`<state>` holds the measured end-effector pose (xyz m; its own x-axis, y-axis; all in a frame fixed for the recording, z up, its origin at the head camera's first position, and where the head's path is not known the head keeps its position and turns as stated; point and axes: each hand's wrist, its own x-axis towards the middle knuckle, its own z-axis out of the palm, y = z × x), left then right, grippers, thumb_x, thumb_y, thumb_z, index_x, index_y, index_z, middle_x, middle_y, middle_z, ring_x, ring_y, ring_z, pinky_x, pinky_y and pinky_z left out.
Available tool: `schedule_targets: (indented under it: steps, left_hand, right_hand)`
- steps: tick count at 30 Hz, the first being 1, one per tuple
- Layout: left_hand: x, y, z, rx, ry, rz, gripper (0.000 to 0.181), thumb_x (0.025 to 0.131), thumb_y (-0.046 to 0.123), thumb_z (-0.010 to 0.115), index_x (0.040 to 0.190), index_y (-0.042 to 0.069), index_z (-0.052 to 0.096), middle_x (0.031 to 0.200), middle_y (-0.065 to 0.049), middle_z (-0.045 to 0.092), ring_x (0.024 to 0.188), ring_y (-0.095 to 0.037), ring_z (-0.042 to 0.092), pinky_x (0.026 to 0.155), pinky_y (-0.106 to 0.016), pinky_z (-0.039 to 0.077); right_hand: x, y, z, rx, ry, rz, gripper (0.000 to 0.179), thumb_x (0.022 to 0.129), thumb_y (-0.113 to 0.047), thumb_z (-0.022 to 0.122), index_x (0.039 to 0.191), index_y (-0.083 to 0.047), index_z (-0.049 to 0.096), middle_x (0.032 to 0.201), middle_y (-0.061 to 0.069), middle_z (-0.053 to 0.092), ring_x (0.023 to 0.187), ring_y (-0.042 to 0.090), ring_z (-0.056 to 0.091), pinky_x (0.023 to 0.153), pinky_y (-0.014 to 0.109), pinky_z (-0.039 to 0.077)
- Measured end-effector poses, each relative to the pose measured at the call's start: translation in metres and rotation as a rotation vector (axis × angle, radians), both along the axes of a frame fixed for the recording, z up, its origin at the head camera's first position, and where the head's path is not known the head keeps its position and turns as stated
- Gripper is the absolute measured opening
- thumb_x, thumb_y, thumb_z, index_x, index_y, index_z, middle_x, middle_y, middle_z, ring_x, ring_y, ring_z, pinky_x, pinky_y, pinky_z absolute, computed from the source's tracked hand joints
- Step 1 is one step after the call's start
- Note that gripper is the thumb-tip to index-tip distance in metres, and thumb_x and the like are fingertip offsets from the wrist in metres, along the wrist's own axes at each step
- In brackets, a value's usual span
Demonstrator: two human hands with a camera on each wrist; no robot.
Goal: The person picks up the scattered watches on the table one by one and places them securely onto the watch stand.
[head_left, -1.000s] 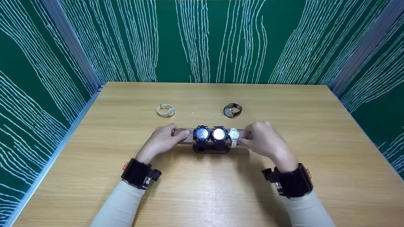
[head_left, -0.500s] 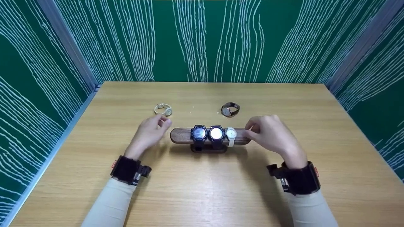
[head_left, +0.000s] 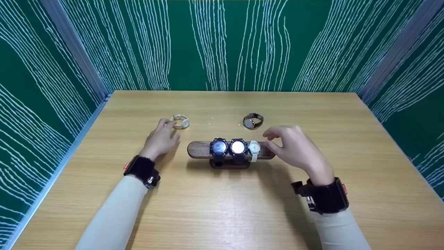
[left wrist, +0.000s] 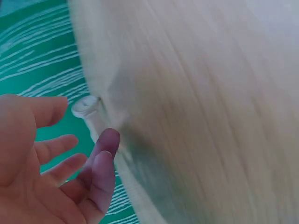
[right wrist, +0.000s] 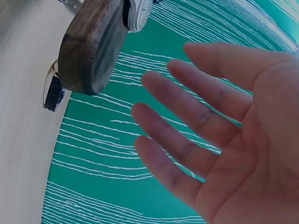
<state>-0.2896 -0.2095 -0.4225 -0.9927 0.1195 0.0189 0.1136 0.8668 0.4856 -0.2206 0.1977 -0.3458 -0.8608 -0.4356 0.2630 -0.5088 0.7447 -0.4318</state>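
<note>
My left hand [head_left: 161, 139] reaches to the white watch [head_left: 181, 122] at the back left, its fingertips right at the strap; in the left wrist view the fingers spread around that watch [left wrist: 88, 109] without closing on it. Near the right end of the dark wooden watch stand [head_left: 199, 149], my right hand [head_left: 295, 147] hovers with relaxed fingers and holds nothing. Strapped round the stand's bar are a black watch [head_left: 219, 147], a second black watch with a brightly glinting face [head_left: 238, 147] and a white-strapped watch [head_left: 254, 148].
A dark-strapped watch [head_left: 253, 121] lies on its side behind the stand, on the wooden table [head_left: 222, 205]. Small white specks [head_left: 209, 123] dot the tabletop between the two loose watches. Green panels with white lines [head_left: 239, 45] enclose the back and sides.
My left hand has let go of the stand's left end and moved back and left to the white watch. My right hand has released the right end and stays close by.
</note>
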Motion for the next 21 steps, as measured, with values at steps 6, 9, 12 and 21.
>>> schedule_targets:
  steps: [6,9,12,21]
  left_hand:
    - [-0.010,0.004,-0.002,-0.062,-0.016,-0.011,0.059,0.107,0.025,0.060,0.159,0.004,0.043,0.162,-0.018,0.035,0.128,-0.054,0.057,0.111,-0.063,0.045]
    - [-0.014,0.005,-0.004,-0.085,-0.015,-0.005,0.057,0.107,0.024,0.060,0.157,0.002,0.045,0.161,-0.019,0.037,0.132,-0.053,0.055,0.113,-0.062,0.043]
    - [-0.015,0.006,-0.004,-0.109,-0.009,-0.001,0.050,0.106,0.022,0.060,0.150,0.001,0.053,0.157,-0.021,0.041,0.134,-0.051,0.054,0.112,-0.062,0.044]
    - [-0.017,0.011,-0.009,-0.135,0.073,0.001,0.019,0.101,0.012,0.065,0.118,0.003,0.068,0.131,-0.020,0.060,0.117,-0.046,0.065,0.096,-0.062,0.054]
  right_hand:
    - [-0.001,-0.002,-0.002,0.000,0.013,0.016,0.018,0.098,-0.007,0.074,0.115,-0.002,0.077,0.111,0.015,0.078,0.107,0.033,0.074,0.099,0.054,0.056]
    - [-0.001,-0.004,-0.002,-0.005,0.010,0.025,0.017,0.098,-0.007,0.074,0.114,-0.002,0.077,0.110,0.014,0.079,0.106,0.033,0.074,0.099,0.054,0.056]
    - [-0.001,-0.005,-0.002,-0.007,0.011,0.031,0.017,0.097,-0.007,0.075,0.113,-0.002,0.077,0.108,0.014,0.079,0.105,0.032,0.074,0.098,0.053,0.056]
    - [-0.001,-0.004,-0.004,-0.012,0.011,0.042,0.013,0.097,-0.008,0.076,0.110,-0.005,0.078,0.105,0.010,0.079,0.101,0.028,0.075,0.096,0.051,0.058]
